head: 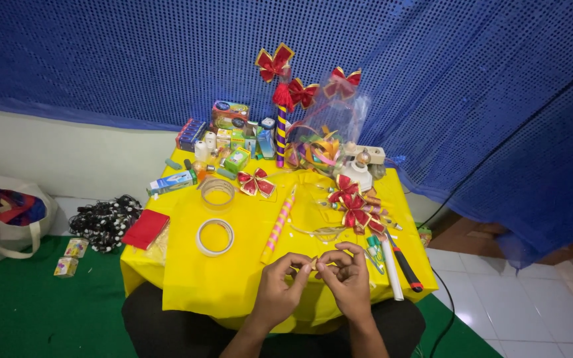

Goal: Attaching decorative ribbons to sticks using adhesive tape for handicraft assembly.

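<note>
On yellow table (193, 272), two tape rolls (215, 237), two hands: left hand (278, 286), right hand (348, 277).

A white tape roll (215, 237) is seen near the middle of the yellow table (187, 278), and a clear tape roll (217, 193) lies just behind it. A red booklet (146, 229) is laid at the left edge. A striped pink-and-yellow stick (278, 224) is placed towards the centre. Small boxes (228, 129) are crowded along the far edge. Red bows (353, 205) are gathered by the right edge. A white bag (1, 219) is set on the floor.
</note>
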